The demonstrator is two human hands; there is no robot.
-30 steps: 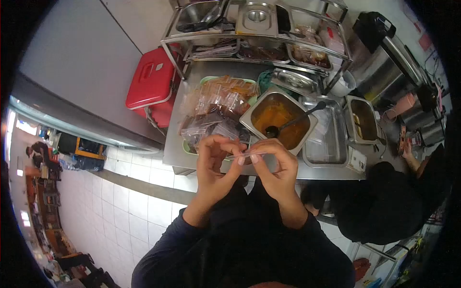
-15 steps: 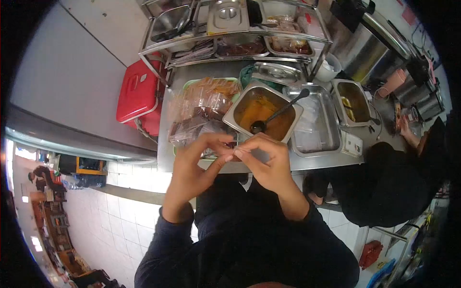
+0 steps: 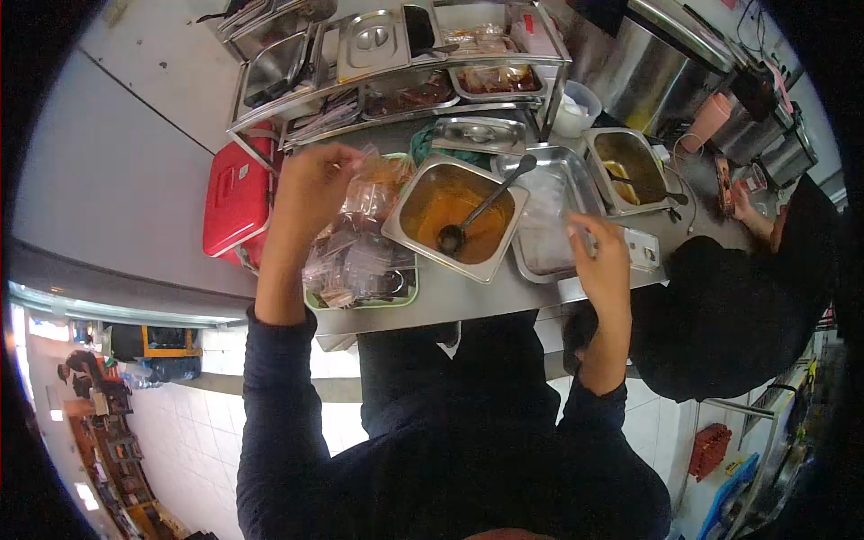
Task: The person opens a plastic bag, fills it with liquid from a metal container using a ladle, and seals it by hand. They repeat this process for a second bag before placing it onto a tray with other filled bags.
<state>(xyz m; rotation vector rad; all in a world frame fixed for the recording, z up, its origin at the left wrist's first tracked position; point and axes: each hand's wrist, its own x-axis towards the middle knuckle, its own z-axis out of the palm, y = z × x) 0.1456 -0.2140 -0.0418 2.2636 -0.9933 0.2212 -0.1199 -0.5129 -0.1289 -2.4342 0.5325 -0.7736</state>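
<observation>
My left hand (image 3: 313,184) is raised over the left end of the counter, its fingers pinched on the edge of a small clear plastic bag (image 3: 368,162). Below it lies a green-rimmed tray (image 3: 412,292) piled with filled clear packets (image 3: 364,256), some orange and some dark. My right hand (image 3: 605,265) is at the front edge of a steel tray (image 3: 589,180), thumb and fingers slightly apart, close to flat clear plastic bags (image 3: 544,220). Between my hands stands a deep steel pan (image 3: 396,236) of orange-brown sauce, with a dark ladle (image 3: 490,202) leaning in it.
A steel rack (image 3: 405,70) with food pans spans the back. To the left is a red cool box (image 3: 236,198). Another steel pan (image 3: 598,144) and a white box (image 3: 643,250) stand at the right. A person in black (image 3: 720,315) works beside me.
My hands, pinched together in front of the sauce pan before, have separated. The left has moved up and left over the packets, the right across to the bag tray. The view has shifted.
</observation>
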